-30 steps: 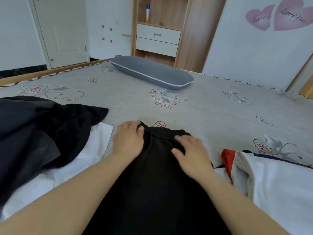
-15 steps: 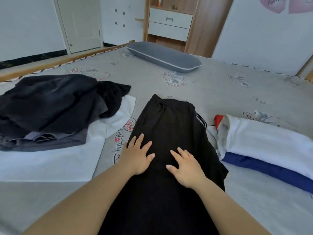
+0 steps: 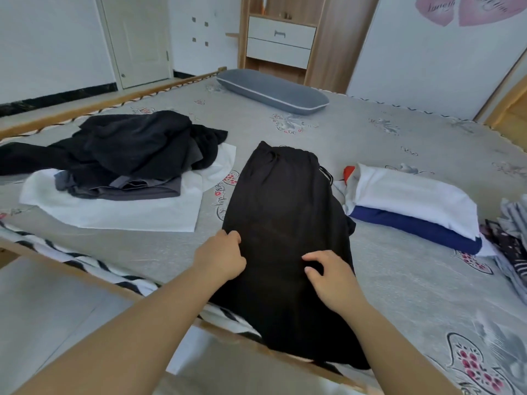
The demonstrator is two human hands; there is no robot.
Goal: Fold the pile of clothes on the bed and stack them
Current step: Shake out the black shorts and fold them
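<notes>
Black trousers (image 3: 285,201) lie lengthwise on the grey bed (image 3: 399,280), waistband at the far end and lower end hanging over the near bed edge. My left hand (image 3: 221,255) grips the trousers' left edge with curled fingers. My right hand (image 3: 328,276) sits on the middle of the fabric and pinches it with bent fingers. To the left lies an unfolded pile of black and grey clothes (image 3: 128,155) on a spread white garment (image 3: 114,212). On the right sits a folded stack (image 3: 410,206), white over blue.
A grey pillow (image 3: 271,91) lies at the far side of the bed. Striped and patterned clothes (image 3: 513,240) lie at the right edge. The wooden bed frame (image 3: 85,280) runs along the near left side. A wardrobe with drawers (image 3: 282,44) and a door (image 3: 139,38) stand behind.
Both hands slid from the waistband down the trousers toward me. Their fingers, flat half a second ago, are now curled into the fabric. The view pulled back.
</notes>
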